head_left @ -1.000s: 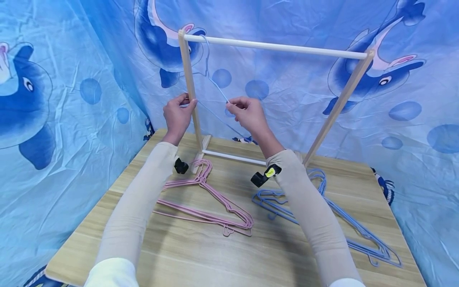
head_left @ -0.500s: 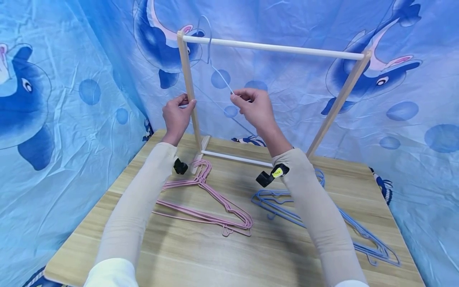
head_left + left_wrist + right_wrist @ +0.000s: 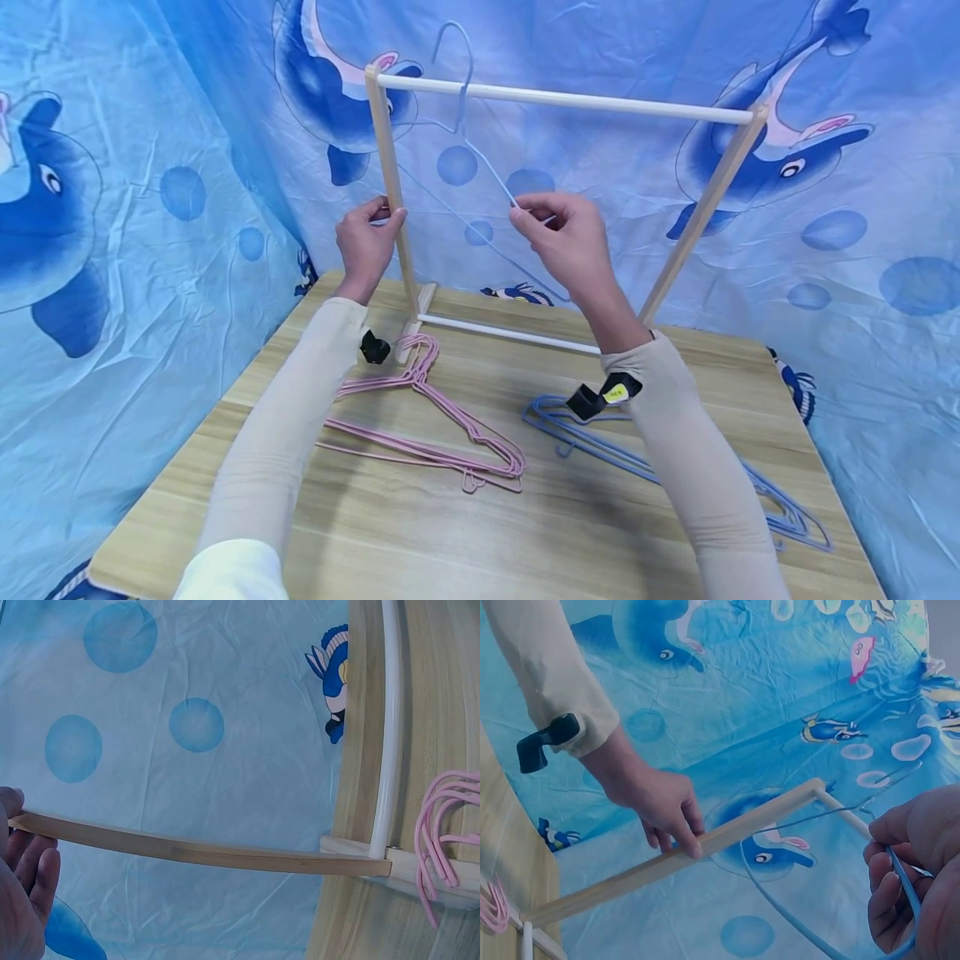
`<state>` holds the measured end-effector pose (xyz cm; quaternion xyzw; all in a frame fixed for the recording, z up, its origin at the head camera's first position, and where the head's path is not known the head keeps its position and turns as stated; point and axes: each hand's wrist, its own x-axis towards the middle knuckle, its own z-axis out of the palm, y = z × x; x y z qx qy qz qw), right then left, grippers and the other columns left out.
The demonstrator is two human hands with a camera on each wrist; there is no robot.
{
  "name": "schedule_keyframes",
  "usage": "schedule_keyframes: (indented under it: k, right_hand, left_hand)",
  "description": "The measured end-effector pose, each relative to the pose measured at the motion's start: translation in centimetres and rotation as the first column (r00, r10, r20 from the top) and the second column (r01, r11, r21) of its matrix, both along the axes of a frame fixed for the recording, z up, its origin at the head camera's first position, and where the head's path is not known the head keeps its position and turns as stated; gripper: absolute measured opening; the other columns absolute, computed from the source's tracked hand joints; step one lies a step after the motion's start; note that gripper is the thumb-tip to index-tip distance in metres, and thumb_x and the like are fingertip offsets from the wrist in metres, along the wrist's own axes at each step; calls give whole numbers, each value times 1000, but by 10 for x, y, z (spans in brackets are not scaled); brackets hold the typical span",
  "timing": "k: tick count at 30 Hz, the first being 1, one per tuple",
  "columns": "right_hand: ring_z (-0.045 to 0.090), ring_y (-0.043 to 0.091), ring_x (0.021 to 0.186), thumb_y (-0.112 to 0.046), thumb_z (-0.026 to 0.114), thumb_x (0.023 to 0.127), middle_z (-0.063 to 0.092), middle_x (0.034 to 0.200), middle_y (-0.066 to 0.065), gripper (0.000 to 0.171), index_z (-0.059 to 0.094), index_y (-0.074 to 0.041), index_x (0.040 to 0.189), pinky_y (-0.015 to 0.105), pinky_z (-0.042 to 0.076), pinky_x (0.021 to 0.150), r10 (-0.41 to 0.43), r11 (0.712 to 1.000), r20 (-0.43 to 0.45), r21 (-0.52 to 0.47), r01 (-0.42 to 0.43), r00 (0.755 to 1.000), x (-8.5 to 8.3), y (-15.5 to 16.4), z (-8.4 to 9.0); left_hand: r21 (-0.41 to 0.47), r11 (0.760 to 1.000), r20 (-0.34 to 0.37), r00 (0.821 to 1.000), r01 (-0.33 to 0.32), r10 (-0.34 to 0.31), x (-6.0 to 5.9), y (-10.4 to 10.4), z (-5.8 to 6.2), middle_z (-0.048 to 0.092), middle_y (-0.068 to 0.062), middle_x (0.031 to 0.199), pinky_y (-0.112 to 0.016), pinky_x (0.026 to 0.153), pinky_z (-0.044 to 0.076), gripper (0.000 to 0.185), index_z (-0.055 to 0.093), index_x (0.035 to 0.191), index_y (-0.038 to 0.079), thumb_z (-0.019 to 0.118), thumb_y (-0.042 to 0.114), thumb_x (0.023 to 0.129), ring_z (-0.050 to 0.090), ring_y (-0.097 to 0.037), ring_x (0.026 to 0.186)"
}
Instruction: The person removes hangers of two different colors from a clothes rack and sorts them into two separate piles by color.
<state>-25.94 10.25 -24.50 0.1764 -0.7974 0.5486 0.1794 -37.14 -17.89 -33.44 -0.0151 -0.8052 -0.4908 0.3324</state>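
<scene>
My left hand [image 3: 366,246] grips the left wooden upright [image 3: 386,146] of a clothes rack, thumb in front. The left wrist view shows its fingers [image 3: 46,874] around the top part of that upright. In my right hand [image 3: 566,237] is a light blue clothes hanger [image 3: 491,171], pinched at its right shoulder. The hanger's hook rises above the rack's white top rail [image 3: 600,102], and its open tip is higher than the rail. In the right wrist view the hanger's wire [image 3: 784,911] runs through the right hand's fingers [image 3: 885,900].
Pink hangers [image 3: 450,408] lie stacked on the wooden table [image 3: 420,542] at the left. Blue hangers [image 3: 600,446] lie at the right, partly under my right forearm. A lower white bar [image 3: 510,333] joins the rack's feet; a blue patterned curtain [image 3: 600,42] hangs behind.
My right hand has moved right, lifting the blue hanger; its hook, on the top rail one second ago, now stands above it and further right. The left hand stays on the upright.
</scene>
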Motion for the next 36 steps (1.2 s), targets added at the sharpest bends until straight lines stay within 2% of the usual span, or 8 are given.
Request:
schedule_keyframes:
  k: [11, 15, 26, 34, 36]
  right_hand:
    - [60, 13, 68, -26, 74, 96, 69, 89, 4, 24, 79, -10, 114, 24, 48, 60, -72, 996, -70, 43, 75, 995, 16, 40, -21]
    - [58, 12, 65, -25, 74, 96, 70, 87, -1, 24, 79, -9, 113, 23, 44, 55, -108, 992, -88, 61, 114, 990, 19, 56, -31]
    - [56, 8, 60, -19, 77, 93, 68, 77, -13, 23, 80, -6, 111, 20, 42, 52, -140, 989, -126, 38, 146, 982, 24, 94, -57]
    - [46, 7, 54, -8, 78, 91, 65, 75, -21, 18, 81, -6, 108, 20, 36, 48, -158, 976, -184, 120, 182, 970, 31, 125, -79]
    - [45, 6, 54, -4, 77, 90, 65, 75, -22, 18, 80, -3, 108, 19, 36, 49, -154, 974, -189, 136, 181, 970, 35, 132, -84]
  left_hand:
    - [1, 1000, 19, 1000, -8, 8, 0, 2, 0, 77, -9, 114, -38, 88, 60, 40, 75, 126, 12, 72, 39, 97, 75, -21, 99]
    - [-10, 1000, 12, 1000, -13, 14, -1, 1, 0, 77, -9, 113, -38, 87, 60, 38, 75, 125, 12, 72, 38, 97, 75, -21, 98]
    - [-17, 1000, 19, 1000, -2, 2, -2, -1, -1, 76, -9, 115, -37, 88, 60, 43, 73, 128, 13, 69, 42, 97, 75, -20, 99]
    - [-19, 1000, 15, 1000, 0, 0, -1, -1, -1, 76, -9, 115, -37, 86, 60, 42, 73, 128, 13, 69, 41, 97, 75, -20, 99]
    - [-19, 1000, 9, 1000, 2, -1, -1, -2, -1, 77, -9, 114, -37, 86, 60, 42, 74, 128, 12, 70, 41, 97, 75, -21, 98]
